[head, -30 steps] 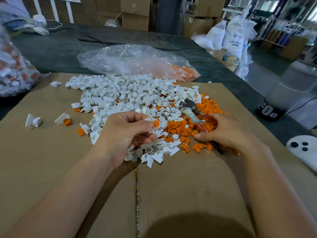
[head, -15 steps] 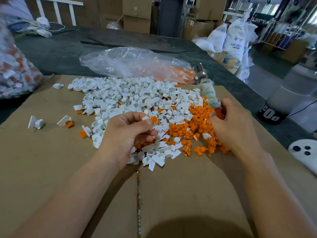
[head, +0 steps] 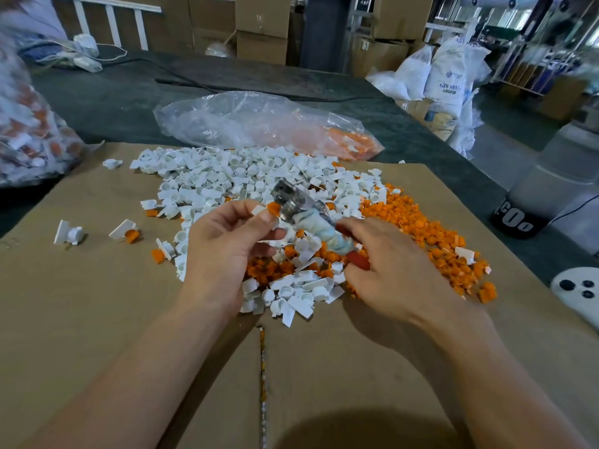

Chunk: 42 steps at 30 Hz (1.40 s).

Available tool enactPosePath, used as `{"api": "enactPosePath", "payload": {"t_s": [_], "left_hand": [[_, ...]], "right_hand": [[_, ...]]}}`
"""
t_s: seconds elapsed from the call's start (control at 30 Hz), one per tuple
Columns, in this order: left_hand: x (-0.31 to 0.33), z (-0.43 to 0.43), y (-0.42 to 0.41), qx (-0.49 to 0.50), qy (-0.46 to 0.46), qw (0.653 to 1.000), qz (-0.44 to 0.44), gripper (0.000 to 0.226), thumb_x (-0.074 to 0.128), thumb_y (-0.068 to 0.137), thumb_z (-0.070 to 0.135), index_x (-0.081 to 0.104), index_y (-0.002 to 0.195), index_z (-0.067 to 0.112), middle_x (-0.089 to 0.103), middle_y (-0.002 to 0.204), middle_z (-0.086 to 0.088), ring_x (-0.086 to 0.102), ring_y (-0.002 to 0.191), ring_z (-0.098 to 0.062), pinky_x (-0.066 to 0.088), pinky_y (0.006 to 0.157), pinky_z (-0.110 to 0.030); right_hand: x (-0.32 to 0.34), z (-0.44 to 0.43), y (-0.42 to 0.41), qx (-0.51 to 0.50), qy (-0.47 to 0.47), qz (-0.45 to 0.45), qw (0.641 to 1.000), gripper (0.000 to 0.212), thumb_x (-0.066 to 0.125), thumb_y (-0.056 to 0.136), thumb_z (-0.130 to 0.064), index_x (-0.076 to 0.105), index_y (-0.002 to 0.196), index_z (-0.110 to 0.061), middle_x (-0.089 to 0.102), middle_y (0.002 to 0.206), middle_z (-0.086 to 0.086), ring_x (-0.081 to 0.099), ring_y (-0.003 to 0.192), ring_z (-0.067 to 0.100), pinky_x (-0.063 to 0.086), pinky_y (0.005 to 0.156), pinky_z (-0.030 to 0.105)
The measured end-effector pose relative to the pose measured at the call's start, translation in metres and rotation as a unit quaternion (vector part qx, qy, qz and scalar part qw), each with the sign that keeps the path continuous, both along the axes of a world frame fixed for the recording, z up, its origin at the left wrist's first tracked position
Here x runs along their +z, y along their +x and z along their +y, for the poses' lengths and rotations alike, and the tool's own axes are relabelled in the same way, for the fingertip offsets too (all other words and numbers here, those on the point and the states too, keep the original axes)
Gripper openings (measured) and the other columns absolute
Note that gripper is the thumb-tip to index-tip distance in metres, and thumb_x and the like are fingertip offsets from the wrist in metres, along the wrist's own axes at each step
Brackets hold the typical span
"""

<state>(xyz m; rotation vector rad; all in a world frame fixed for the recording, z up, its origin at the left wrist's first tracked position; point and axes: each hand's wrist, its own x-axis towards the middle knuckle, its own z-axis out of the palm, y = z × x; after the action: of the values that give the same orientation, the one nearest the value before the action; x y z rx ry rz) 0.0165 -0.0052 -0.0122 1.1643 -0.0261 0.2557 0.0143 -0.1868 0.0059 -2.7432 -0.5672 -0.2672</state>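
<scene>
the white clip with its orange plug (head: 271,209) is pinched at the fingertips of the left hand (head: 227,251), whose grip is closed on it, raised above the middle of the desk (head: 97,319); a second ago that hand sat lower, against the near edge of the white pile (head: 220,179); the tool (head: 311,218) lay flat on the orange pile (head: 421,228) then, with the right hand (head: 389,273) only reaching for it; half a second ago it stood upright toward the desk's far right; now the right hand's grip is closed round its red handle, and its metal head is tilted in, just beside or touching the plug; whether it has bitten cannot be told; judging by this, pick-up is over and the working stroke on the plug is about to start; the plastic bag (head: 259,124) lies at the far edge.
</scene>
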Motion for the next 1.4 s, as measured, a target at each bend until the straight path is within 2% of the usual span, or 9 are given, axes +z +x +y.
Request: {"api": "enactPosePath", "payload": {"t_s": [0.13, 0.2, 0.27, 0.37, 0.63, 0.9, 1.03, 1.27, 1.4], "left_hand": [[-0.002, 0.001, 0.001, 0.012, 0.002, 1.000, -0.010, 0.009, 0.063, 0.064, 0.016, 0.059, 0.070, 0.012, 0.064, 0.058, 0.006, 0.065, 0.057, -0.012, 0.052, 0.049, -0.020], [-0.002, 0.001, 0.002, 0.013, 0.003, 1.000, -0.013, 0.007, 0.063, 0.066, 0.015, 0.059, 0.070, 0.012, 0.064, 0.058, 0.006, 0.064, 0.057, -0.012, 0.053, 0.049, -0.020], [-0.002, 0.001, 0.002, 0.015, 0.006, 1.000, -0.013, 0.004, 0.062, 0.072, 0.010, 0.059, 0.070, 0.012, 0.064, 0.058, 0.006, 0.064, 0.056, -0.012, 0.052, 0.049, -0.020], [-0.002, 0.001, 0.002, 0.023, 0.013, 1.000, -0.013, 0.016, 0.058, 0.081, 0.002, 0.059, 0.070, 0.013, 0.063, 0.058, 0.007, 0.063, 0.056, -0.010, 0.051, 0.048, -0.019], [0.001, -0.001, -0.001, 0.027, -0.007, 0.999, -0.015, 0.015, 0.057, 0.080, -0.001, 0.059, 0.070, 0.010, 0.060, 0.055, 0.006, 0.057, 0.050, -0.009, 0.050, 0.049, -0.018], [0.000, -0.002, 0.000, 0.027, -0.018, 0.999, 0.010, 0.021, 0.053, 0.084, -0.007, 0.058, 0.069, 0.007, 0.063, 0.059, 0.000, 0.060, 0.052, -0.012, 0.050, 0.049, -0.018], [0.001, -0.002, -0.001, 0.034, -0.022, 0.999, 0.019, 0.023, 0.052, 0.085, -0.008, 0.057, 0.069, 0.007, 0.061, 0.059, -0.001, 0.059, 0.050, -0.012, 0.049, 0.048, -0.019], [0.003, 0.000, -0.002, 0.032, -0.036, 0.998, 0.031, 0.024, 0.051, 0.085, -0.008, 0.056, 0.068, 0.007, 0.059, 0.060, -0.002, 0.059, 0.051, -0.012, 0.049, 0.049, -0.019], [0.003, 0.000, -0.001, 0.034, -0.035, 0.998, 0.042, 0.021, 0.053, 0.084, -0.008, 0.056, 0.068, 0.006, 0.059, 0.062, -0.004, 0.059, 0.050, -0.011, 0.049, 0.048, -0.019]], "right_hand": [[0.000, 0.004, -0.002, 0.009, -0.022, 0.008, 1.000, 0.057, 0.037, 0.078, -0.039, 0.038, 0.133, -0.021, 0.049, 0.119, 0.000, 0.041, 0.110, 0.015, 0.029, 0.085, 0.023], [0.000, 0.005, -0.003, 0.012, -0.022, 0.015, 1.000, 0.063, 0.032, 0.072, -0.040, 0.040, 0.132, -0.021, 0.049, 0.117, 0.000, 0.041, 0.108, 0.014, 0.029, 0.084, 0.022], [0.000, 0.006, -0.004, 0.015, -0.019, 0.021, 0.999, 0.052, 0.037, 0.078, -0.038, 0.044, 0.126, -0.019, 0.051, 0.113, 0.001, 0.043, 0.105, 0.015, 0.032, 0.083, 0.025], [0.001, 0.005, -0.005, 0.020, -0.010, 0.032, 0.999, 0.031, 0.047, 0.085, -0.027, 0.048, 0.113, -0.016, 0.053, 0.104, 0.002, 0.044, 0.096, 0.016, 0.037, 0.081, 0.030], [0.005, 0.006, -0.009, 0.033, 0.017, 0.087, 0.996, 0.011, 0.050, 0.084, -0.023, 0.046, 0.094, -0.021, 0.047, 0.078, -0.007, 0.043, 0.071, 0.010, 0.039, 0.063, 0.034], [0.004, 0.011, -0.011, 0.033, 0.035, 0.120, 0.992, 0.007, 0.050, 0.085, -0.018, 0.043, 0.087, -0.021, 0.046, 0.066, -0.004, 0.043, 0.058, 0.015, 0.033, 0.052, 0.034], [0.002, 0.016, -0.012, 0.028, 0.037, 0.107, 0.993, 0.009, 0.051, 0.089, -0.025, 0.044, 0.087, -0.020, 0.048, 0.067, -0.003, 0.047, 0.061, 0.018, 0.038, 0.055, 0.038], [-0.002, 0.018, -0.013, 0.022, 0.044, 0.083, 0.995, 0.017, 0.052, 0.087, -0.021, 0.038, 0.078, -0.022, 0.045, 0.063, -0.002, 0.043, 0.056, 0.016, 0.035, 0.052, 0.036], [-0.004, 0.016, -0.011, 0.021, 0.037, 0.076, 0.996, 0.015, 0.054, 0.087, -0.025, 0.040, 0.082, -0.023, 0.045, 0.065, -0.005, 0.043, 0.058, 0.011, 0.033, 0.051, 0.031]]}}
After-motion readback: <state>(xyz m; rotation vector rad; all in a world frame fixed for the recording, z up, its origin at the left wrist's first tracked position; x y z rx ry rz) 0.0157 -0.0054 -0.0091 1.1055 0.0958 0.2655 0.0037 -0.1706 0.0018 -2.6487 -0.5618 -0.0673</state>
